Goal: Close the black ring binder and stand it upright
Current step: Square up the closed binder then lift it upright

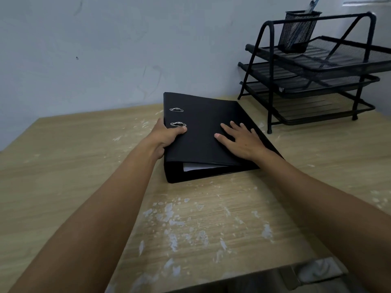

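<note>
The black ring binder (203, 115) lies flat on the wooden table (84, 166) with its cover down, spine on the left. Two metal ring slots show through the cover near the spine. White paper edges peek out at the near end. My left hand (167, 135) grips the spine edge, thumb on top of the cover and fingers around the side. My right hand (241, 140) rests flat on the cover near the right edge, fingers spread.
A black three-tier mesh letter tray (317, 81) stands at the back right, with a mesh pen holder (298, 31) on its top tier. A pale wall (105, 49) runs just behind the binder. The tabletop is worn with white patches.
</note>
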Available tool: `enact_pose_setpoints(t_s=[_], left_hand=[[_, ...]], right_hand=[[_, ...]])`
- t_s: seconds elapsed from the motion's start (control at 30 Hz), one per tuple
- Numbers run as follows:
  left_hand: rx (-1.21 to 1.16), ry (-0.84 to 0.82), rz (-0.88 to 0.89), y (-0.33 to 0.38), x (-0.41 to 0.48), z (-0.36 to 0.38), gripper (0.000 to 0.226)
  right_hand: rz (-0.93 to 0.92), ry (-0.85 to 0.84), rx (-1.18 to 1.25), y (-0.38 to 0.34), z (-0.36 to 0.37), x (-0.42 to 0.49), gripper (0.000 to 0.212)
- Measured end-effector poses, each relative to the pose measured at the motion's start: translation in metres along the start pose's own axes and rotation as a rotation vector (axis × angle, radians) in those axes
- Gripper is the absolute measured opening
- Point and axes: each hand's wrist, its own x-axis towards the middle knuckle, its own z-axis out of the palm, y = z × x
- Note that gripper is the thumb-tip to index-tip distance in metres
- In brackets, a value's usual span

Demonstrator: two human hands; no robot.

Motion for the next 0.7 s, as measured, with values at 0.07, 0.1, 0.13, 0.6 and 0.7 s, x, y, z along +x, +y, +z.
enact_pose_setpoints(t_s=[0.07,0.1,0.13,0.6,0.7], left_hand=[[0.009,0.012,0.002,-0.002,-0.005,-0.007,0.057],[0.011,0.016,0.001,-0.003,-0.008,-0.012,0.056],[0.012,0.019,0.0,-0.004,-0.011,-0.017,0.056],[-0.014,0.085,0.038,-0.023,-0.081,-0.079,0.051],[-0.014,0.102,0.051,-0.028,-0.092,-0.083,0.05]], right_hand=[[-0.006,0.0,-0.007,-0.006,0.004,-0.004,0.078],[-0.009,-0.002,-0.009,-0.01,0.006,-0.006,0.079],[-0.013,-0.002,-0.01,-0.014,0.008,-0.009,0.08],[-0.106,-0.039,0.003,-0.071,0.031,-0.063,0.081],[-0.125,-0.039,0.001,-0.074,0.033,-0.073,0.082]])
